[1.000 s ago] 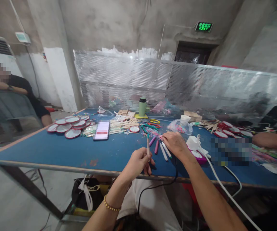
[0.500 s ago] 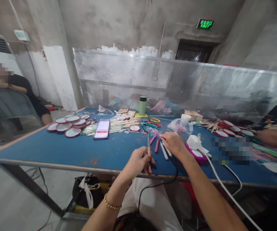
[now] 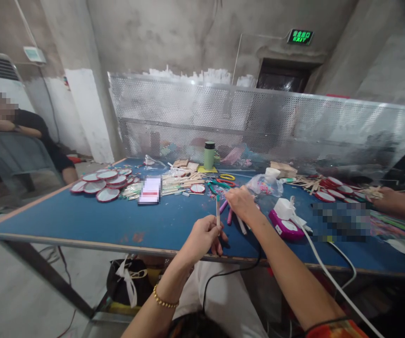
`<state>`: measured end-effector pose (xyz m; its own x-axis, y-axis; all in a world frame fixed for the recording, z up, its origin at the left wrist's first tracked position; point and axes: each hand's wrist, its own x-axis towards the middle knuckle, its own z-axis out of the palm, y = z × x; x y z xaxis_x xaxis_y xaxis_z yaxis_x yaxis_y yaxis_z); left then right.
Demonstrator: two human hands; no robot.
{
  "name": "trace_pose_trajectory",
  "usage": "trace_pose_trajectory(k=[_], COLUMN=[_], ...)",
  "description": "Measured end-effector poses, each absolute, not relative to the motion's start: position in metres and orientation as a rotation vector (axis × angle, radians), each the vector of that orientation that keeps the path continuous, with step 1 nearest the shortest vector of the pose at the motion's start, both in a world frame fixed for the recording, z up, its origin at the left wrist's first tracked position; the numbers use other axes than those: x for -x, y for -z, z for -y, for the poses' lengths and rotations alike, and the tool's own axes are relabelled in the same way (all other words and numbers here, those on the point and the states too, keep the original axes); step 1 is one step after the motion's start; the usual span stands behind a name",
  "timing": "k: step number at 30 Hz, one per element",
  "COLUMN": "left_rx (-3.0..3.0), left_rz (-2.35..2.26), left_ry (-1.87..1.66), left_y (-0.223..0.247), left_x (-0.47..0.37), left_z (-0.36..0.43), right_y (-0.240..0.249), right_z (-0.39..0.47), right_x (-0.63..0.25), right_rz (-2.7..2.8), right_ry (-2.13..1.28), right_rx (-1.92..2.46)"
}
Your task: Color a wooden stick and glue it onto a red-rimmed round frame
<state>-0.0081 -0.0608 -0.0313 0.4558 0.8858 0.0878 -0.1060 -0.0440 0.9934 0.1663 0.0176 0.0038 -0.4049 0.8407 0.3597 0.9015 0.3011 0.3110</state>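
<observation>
My left hand (image 3: 207, 234) is closed around a thin wooden stick (image 3: 218, 213), which stands upright with a green tip at its top. Just beyond it, my right hand (image 3: 241, 203) reaches over a scatter of small colourful bits (image 3: 220, 190), its fingers bent together and pointing down. Whatever lies between those fingertips is hidden. Green-handled pliers (image 3: 214, 188) lie beside the bits. Under and near my right hand are purple and pink pens (image 3: 229, 217) and a white pen (image 3: 242, 226).
Red-rimmed round drums (image 3: 107, 194) are piled at the left by a phone (image 3: 149, 190). A green bottle (image 3: 208, 156) stands at the back. A purple power strip (image 3: 285, 224) with white cables sits to the right. Another person's hand (image 3: 393, 199) works at the far right.
My right hand has shifted slightly left and farther forward, over the small bits. The left hand keeps the stick in place. At the right, the other person's hands have moved.
</observation>
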Motion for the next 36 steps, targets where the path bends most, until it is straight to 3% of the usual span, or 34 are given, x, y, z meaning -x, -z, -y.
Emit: trace_pose_trajectory(k=[17, 28, 36], left_rx=[-1.342, -1.363, -1.364], left_rz=[-0.769, -0.774, -0.784], left_ry=[-0.957, -0.953, -0.967], left_y=[0.030, 0.028, 0.029], left_x=[0.008, 0.009, 0.009], left_z=[0.062, 0.063, 0.062], right_y=[-0.017, 0.006, -0.021], right_z=[-0.019, -0.027, -0.007], right_x=[-0.180, -0.163, -0.176], right_rz=[2.465, 2.660, 2.277], right_ry=[0.807, 0.788, 0.644], right_rx=[1.639, 1.392, 1.359])
